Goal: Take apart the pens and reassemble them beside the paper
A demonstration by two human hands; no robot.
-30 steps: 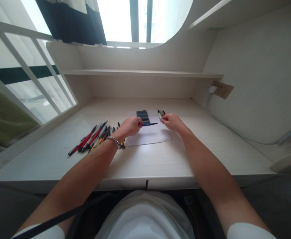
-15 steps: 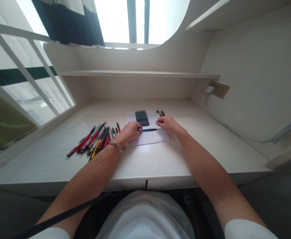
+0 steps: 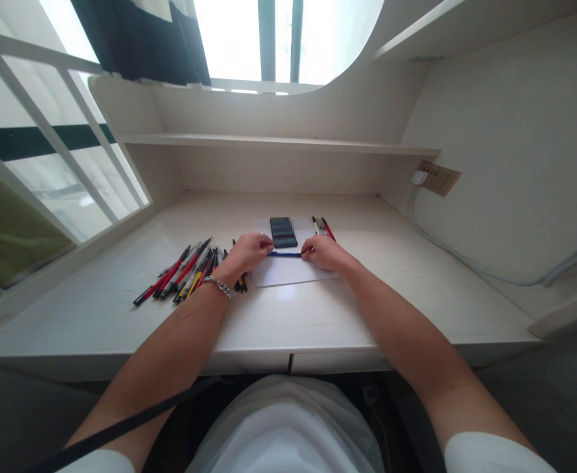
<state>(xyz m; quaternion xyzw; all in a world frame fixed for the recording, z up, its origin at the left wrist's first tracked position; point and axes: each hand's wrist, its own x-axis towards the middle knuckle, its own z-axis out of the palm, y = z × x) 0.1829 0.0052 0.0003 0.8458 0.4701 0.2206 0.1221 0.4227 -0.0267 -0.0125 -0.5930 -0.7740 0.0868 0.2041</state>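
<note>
Blue pen (image 3: 285, 255), head view: located at frame centre, over the white paper (image 3: 293, 272); contact with the paper cannot be confirmed. Left hand (image 3: 250, 253): fingertips pinched on the left end. Right hand (image 3: 322, 253): fingertips pinched at the right end. Change: half a second ago only the left hand held it; both ends are now supported. Pen pile (image 3: 187, 272): left of centre, on the table (image 3: 293, 315).
</note>
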